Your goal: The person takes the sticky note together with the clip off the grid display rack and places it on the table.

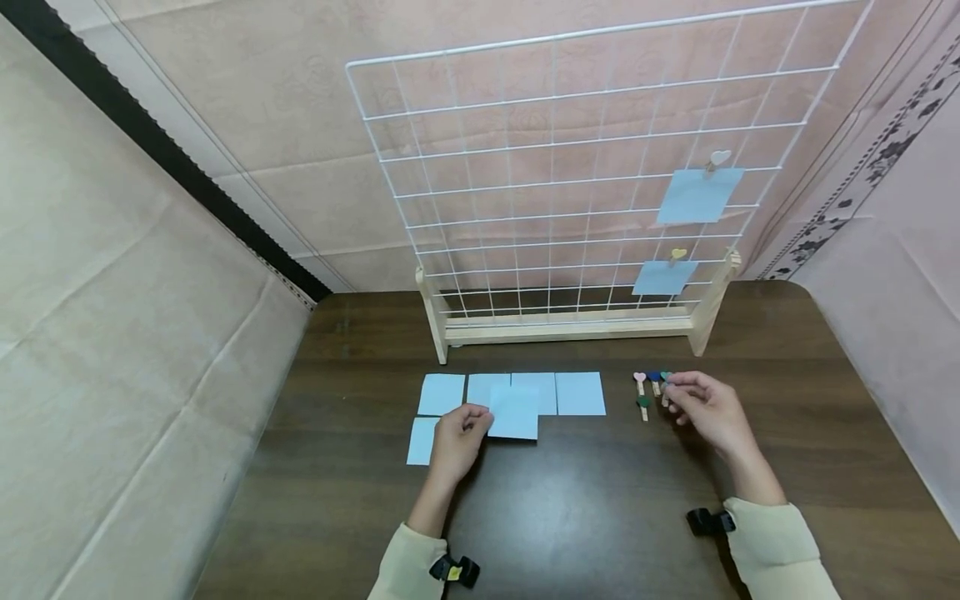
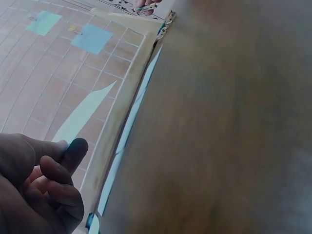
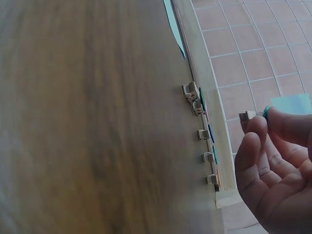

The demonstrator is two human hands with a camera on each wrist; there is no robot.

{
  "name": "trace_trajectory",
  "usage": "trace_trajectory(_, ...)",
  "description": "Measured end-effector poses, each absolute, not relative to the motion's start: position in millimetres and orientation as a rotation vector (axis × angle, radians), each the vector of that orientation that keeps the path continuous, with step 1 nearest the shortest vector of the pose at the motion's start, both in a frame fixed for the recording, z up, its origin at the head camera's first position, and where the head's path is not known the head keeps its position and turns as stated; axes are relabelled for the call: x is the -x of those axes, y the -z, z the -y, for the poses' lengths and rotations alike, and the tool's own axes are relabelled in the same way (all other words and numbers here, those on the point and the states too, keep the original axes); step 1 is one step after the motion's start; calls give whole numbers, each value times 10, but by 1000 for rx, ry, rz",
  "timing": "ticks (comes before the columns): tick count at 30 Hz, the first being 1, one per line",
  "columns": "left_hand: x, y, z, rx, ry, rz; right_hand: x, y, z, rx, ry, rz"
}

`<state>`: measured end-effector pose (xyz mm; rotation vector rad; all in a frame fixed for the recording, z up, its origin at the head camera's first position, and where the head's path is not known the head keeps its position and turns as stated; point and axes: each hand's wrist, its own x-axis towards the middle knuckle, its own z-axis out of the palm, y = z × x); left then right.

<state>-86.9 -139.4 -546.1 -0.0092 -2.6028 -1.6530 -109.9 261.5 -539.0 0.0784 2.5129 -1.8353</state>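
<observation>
My left hand (image 1: pixel 456 443) pinches a blue paper square (image 1: pixel 516 413) by its left edge, between thumb and forefinger. In the left wrist view that square slants up from the fingertips, raised off the table. Beneath and around it lie several more blue paper squares (image 1: pixel 581 394) in a row, plus one (image 1: pixel 422 442) below the row's left end. At the right, my right hand (image 1: pixel 711 414) holds a small wooden clothespin (image 3: pixel 252 115) with a green top between thumb and forefinger, raised above the table. More small clothespins (image 1: pixel 642 402) with coloured tops lie beside that hand.
Behind the squares stands a white wire grid (image 1: pixel 551 183) in a wooden base (image 1: pixel 566 331). Two blue squares hang at its right side, the upper (image 1: pixel 699 197) under a white heart clothespin, the lower (image 1: pixel 664 278) under a yellow one. Pale cloth surrounds the brown table (image 1: pixel 570 508).
</observation>
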Motion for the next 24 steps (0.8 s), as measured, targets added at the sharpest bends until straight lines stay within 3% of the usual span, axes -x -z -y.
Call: trace_trajectory(24,655,5495,1708,-84,1672,2667,1107,5495,-2586,-46,1623,-2451)
